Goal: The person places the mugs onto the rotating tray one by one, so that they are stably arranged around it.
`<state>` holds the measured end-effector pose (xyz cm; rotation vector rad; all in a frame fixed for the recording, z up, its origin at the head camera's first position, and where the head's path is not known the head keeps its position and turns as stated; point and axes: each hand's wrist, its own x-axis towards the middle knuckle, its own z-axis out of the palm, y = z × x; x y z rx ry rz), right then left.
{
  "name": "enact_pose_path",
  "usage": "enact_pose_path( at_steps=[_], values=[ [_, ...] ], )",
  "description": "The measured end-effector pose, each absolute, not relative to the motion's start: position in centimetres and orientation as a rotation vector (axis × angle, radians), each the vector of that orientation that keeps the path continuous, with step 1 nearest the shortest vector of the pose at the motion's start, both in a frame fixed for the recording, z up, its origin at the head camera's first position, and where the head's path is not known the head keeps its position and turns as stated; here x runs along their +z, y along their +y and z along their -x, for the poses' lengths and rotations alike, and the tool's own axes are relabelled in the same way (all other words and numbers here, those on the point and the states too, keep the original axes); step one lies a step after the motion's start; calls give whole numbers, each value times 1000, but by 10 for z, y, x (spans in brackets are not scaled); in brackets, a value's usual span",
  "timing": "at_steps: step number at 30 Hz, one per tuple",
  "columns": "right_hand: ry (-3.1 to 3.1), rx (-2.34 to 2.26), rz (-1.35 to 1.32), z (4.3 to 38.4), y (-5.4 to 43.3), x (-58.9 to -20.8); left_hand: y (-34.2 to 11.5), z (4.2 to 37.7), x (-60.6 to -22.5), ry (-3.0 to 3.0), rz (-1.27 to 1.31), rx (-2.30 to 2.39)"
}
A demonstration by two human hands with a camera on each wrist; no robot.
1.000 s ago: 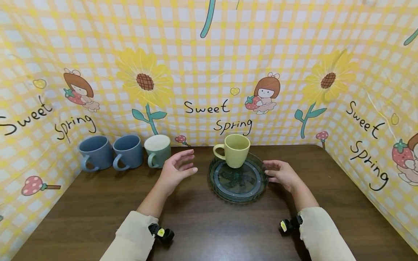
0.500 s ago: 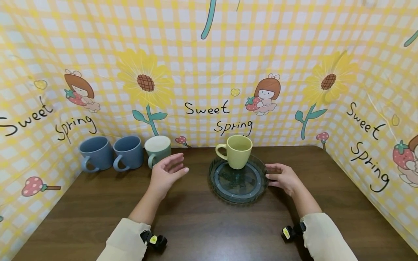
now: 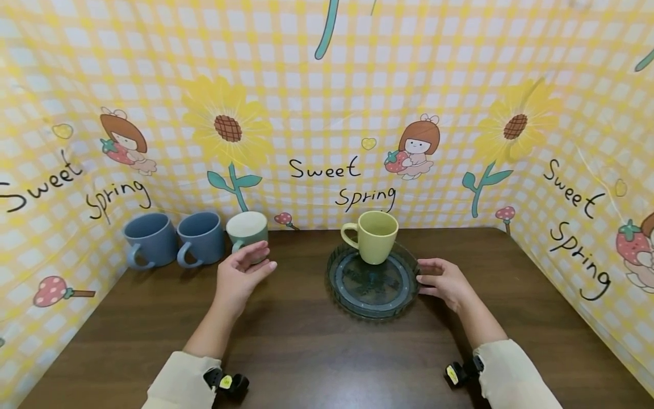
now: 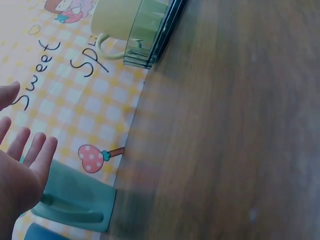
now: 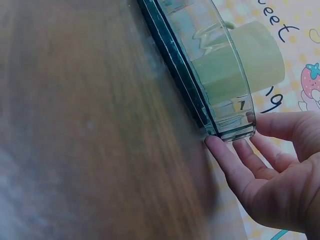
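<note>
A round, dark, see-through turntable tray [image 3: 375,312] with a ridged rim stands on the table. Toward its back sits a yellow-green mug [image 3: 377,238], upright, handle pointing left. My right hand [image 3: 445,284] is at the tray's right side; in the right wrist view its thumb and bent fingers pinch the clear rim [image 5: 235,131]. My left hand [image 3: 239,281] hovers over the table, fingers spread and holding nothing, in front of a green mug [image 3: 250,227] with a whitish inside. That mug is partly hidden behind the left fingers.
Two blue mugs [image 3: 150,238] stand in a row left of the green mug, at the table's back edge. A yellow checked cloth [image 3: 327,125] hangs behind and along both sides of the wooden table [image 3: 317,352].
My left hand has drawn away from the tray, to the left and nearer me. The yellow-green mug has shifted slightly right with the tray turning; my right hand has moved slightly nearer me.
</note>
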<state>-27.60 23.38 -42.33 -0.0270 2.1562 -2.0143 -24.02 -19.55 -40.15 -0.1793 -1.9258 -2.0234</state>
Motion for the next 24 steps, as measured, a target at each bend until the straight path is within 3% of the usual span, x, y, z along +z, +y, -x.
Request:
enact_pose_path(
  at_steps=[24],
  values=[
    [2099, -2098, -21, 261, 227, -419, -231, 233, -404, -1754, -84, -1972]
  ],
)
